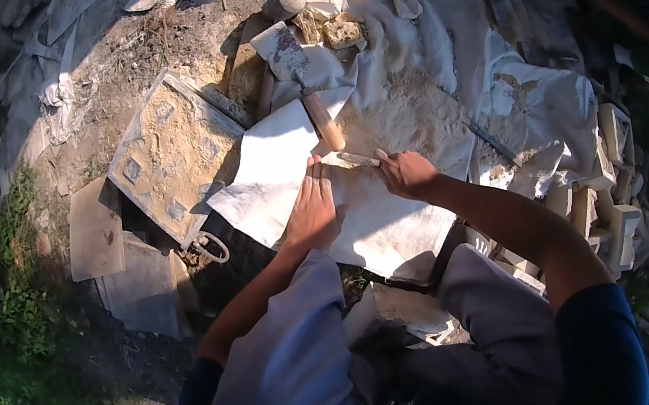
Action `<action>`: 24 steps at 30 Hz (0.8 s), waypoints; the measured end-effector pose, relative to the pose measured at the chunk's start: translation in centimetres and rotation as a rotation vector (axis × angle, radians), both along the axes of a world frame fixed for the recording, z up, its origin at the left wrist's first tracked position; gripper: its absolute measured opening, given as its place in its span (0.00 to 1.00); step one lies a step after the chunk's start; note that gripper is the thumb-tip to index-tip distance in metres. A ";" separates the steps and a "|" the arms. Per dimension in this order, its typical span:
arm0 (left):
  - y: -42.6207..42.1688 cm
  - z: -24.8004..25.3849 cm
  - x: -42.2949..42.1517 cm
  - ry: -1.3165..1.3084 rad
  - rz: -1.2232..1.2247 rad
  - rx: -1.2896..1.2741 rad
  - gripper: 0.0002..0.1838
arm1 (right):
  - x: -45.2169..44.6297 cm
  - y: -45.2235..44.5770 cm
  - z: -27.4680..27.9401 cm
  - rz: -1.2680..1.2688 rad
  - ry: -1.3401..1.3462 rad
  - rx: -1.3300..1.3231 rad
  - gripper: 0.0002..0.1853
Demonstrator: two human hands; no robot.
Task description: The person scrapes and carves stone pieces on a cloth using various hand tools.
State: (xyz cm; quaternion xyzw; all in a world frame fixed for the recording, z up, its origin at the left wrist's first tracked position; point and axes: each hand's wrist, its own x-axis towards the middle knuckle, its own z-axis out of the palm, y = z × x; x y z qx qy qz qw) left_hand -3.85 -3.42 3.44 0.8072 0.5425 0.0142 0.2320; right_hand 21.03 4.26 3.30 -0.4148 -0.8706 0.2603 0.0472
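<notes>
My left hand [310, 208] lies flat with its fingers stretched out on a pale, dusty sheet [360, 209] in front of my knees. My right hand [409, 172] is closed around one end of a short, pale, flat blade-like piece [358, 159]. Its free end points left toward my left fingertips. Just beyond both hands rests a trowel [323, 120] with a wooden handle toward me and a crusted metal blade pointing away. Sandy powder [413, 113] is spread over the sheet beyond my right hand.
On the left a tilted square tray-like panel [177, 155] carries tan material and grey squares. Boards [97, 229] lean below it. Rough yellowish stones [342, 32] sit past the trowel. A thin dark bar [494, 143] and stacked pale blocks [619, 224] are at right.
</notes>
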 end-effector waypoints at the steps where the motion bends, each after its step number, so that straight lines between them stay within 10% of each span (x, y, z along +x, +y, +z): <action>1: -0.1 0.2 0.0 0.016 0.000 0.025 0.47 | 0.1 -0.2 -0.4 0.000 0.003 -0.006 0.13; 24: 0.1 0.5 -0.2 0.034 -0.007 -0.008 0.63 | 2.4 -1.9 -2.6 0.039 0.019 0.143 0.15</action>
